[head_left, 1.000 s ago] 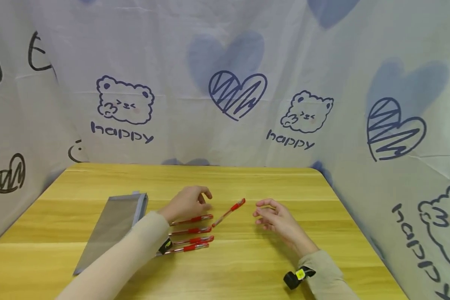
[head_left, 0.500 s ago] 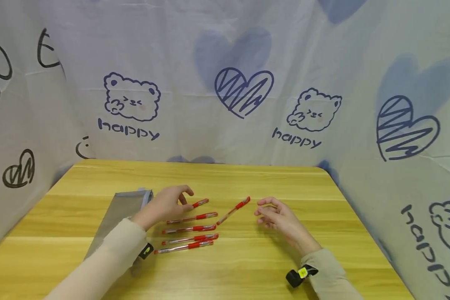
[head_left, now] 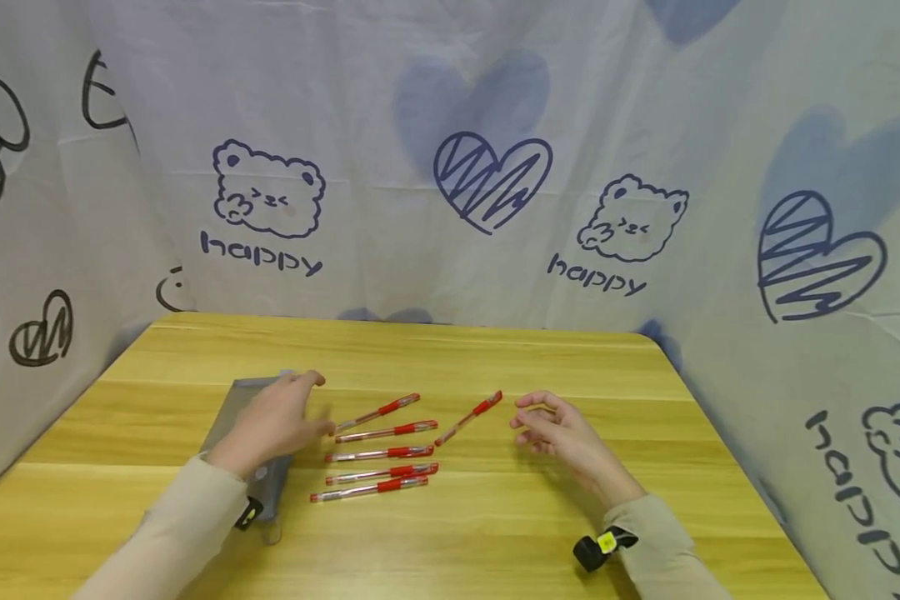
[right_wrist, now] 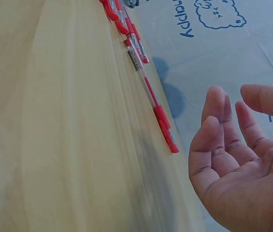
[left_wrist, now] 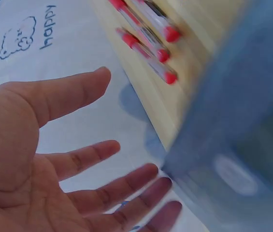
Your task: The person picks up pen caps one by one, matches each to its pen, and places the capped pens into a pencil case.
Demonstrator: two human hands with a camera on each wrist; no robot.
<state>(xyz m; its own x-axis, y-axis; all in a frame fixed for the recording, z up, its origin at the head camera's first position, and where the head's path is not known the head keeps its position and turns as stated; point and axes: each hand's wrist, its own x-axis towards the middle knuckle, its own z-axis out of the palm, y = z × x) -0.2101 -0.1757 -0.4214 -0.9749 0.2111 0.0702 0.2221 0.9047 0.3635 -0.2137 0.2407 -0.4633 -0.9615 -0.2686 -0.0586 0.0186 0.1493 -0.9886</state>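
Moved left hand (head_left: 277, 423) from five red gel pens (head_left: 378, 454) on wood-grain table (head_left: 495, 542) to over grey pouch (head_left: 232, 411), with fingers spread. Kept right hand (head_left: 562, 437) near slanted sixth pen (head_left: 468, 417), with thumb apart from bent fingers.

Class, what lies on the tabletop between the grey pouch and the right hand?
Six red pens, the head view shows; the most slanted pen lies nearest the right hand.

From the head we look forward and down at the table (head_left: 510, 533); from each wrist, closer, we also see red pens (head_left: 379, 454).
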